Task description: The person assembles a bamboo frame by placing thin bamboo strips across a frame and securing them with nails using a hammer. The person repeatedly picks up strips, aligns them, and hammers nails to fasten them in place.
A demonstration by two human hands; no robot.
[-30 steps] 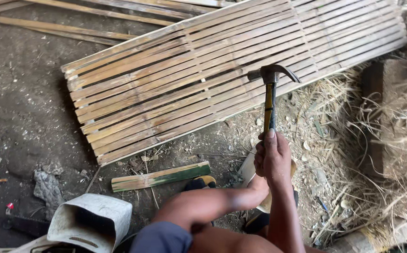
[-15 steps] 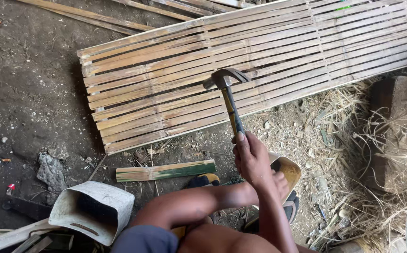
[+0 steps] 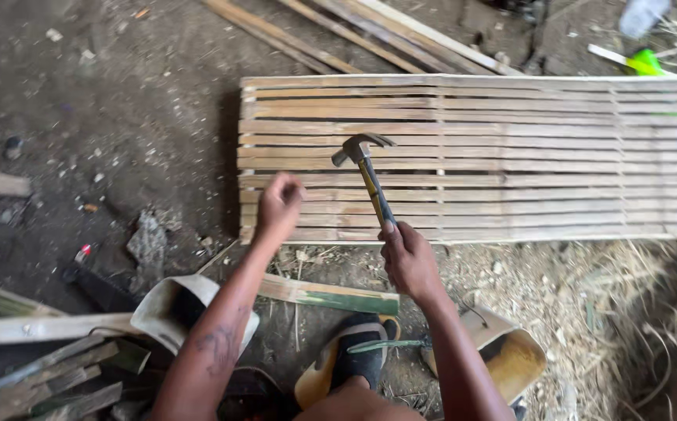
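Here, your hands work a hammer over a slatted bamboo panel on the dirt floor.

Your left hand [image 3: 278, 204], grip clenched on nothing visible, rests at the bamboo panel's [image 3: 510, 156] near left corner. Your right hand [image 3: 409, 257] is wrapped around the handle of the claw hammer [image 3: 370, 171], whose head hangs above the slats. A split bamboo strip [image 3: 331, 296] lies just below, beside your sandal [image 3: 354, 359].

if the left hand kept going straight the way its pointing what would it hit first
Most likely the near slats of the bamboo panel: the left hand already sits over its lower left corner, though its height above them is unclear.
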